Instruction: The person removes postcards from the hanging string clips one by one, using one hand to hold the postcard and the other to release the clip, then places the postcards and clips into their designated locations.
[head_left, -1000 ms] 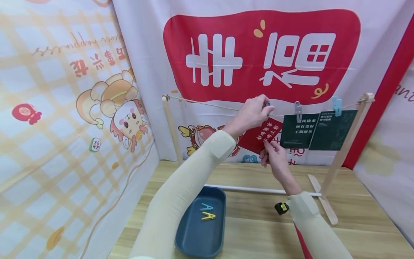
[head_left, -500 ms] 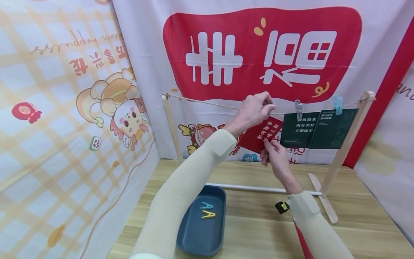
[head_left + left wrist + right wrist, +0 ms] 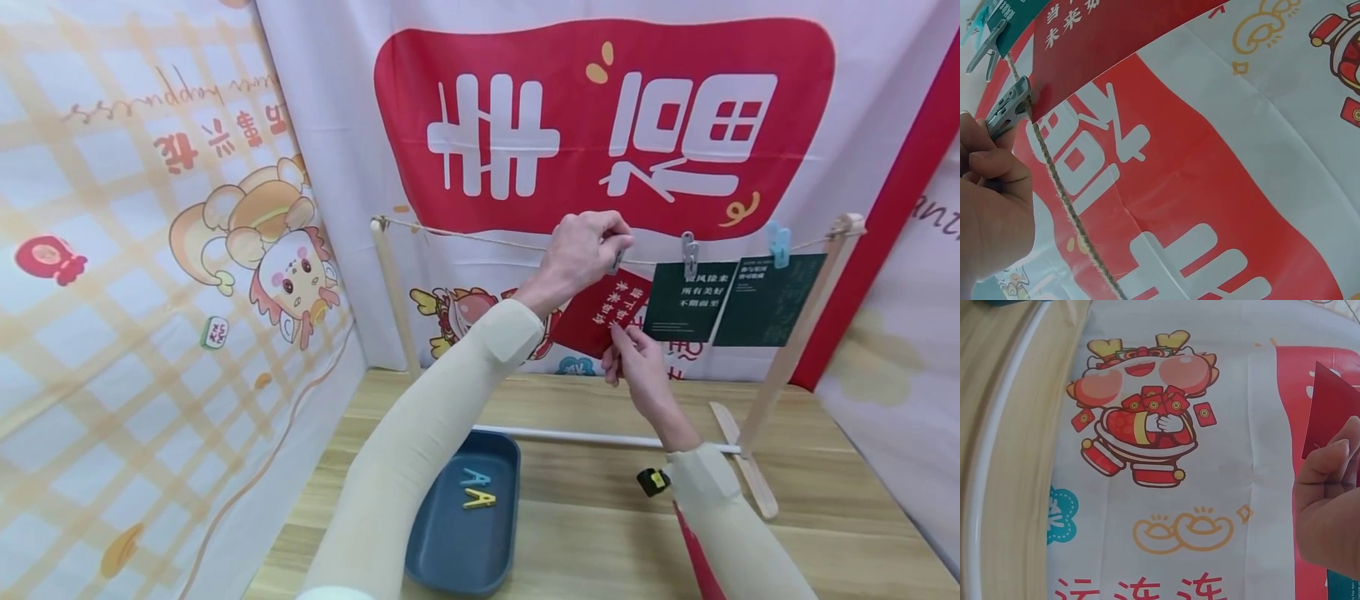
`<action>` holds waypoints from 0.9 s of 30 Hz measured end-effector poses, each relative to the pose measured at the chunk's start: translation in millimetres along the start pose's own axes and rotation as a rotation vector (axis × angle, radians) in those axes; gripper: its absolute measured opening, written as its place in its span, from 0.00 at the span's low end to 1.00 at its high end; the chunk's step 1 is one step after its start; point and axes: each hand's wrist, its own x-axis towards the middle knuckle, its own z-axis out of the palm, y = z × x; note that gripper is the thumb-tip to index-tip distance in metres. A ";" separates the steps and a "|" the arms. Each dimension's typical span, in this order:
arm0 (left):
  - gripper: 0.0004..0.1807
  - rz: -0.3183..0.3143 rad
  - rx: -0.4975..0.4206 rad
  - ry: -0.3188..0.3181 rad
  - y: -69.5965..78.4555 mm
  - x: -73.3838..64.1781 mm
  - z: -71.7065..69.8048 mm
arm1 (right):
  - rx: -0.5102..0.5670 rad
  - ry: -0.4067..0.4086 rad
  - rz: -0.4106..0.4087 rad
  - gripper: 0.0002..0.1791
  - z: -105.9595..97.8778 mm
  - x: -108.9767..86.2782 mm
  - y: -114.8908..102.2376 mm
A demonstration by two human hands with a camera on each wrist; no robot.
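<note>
My left hand [image 3: 581, 254] pinches a grey clothespin [image 3: 1009, 109] at the twine line [image 3: 1063, 194]. In the left wrist view the clothespin's jaws are at the twine and the upper corner of a red card [image 3: 600, 317] with white characters. Whether they clamp both is hard to tell. Below, my right hand [image 3: 637, 362] pinches the card's lower edge between thumb and finger; the right wrist view shows that hand [image 3: 1332, 494] too. The card hangs tilted. To its right, a dark green card [image 3: 686, 300] hangs from another grey clothespin [image 3: 689, 254].
A second green card [image 3: 772, 300] hangs from a light blue clothespin [image 3: 778, 244] beside the right wooden post [image 3: 798, 342]. On the table, a dark blue tray [image 3: 457, 567] holds a blue clothespin [image 3: 475, 477] and a yellow clothespin [image 3: 479, 498]. The left post [image 3: 396, 300] stands behind my left arm.
My left hand has tipped slightly downward, and the grey clothespin now shows below its thumb, near the card's top corner. My right hand keeps its hold on the card with hardly any movement.
</note>
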 end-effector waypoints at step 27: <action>0.21 -0.005 -0.237 0.105 -15.9 -3.1 -8.0 | -0.027 -0.049 0.001 0.24 -10.6 -8.3 26.2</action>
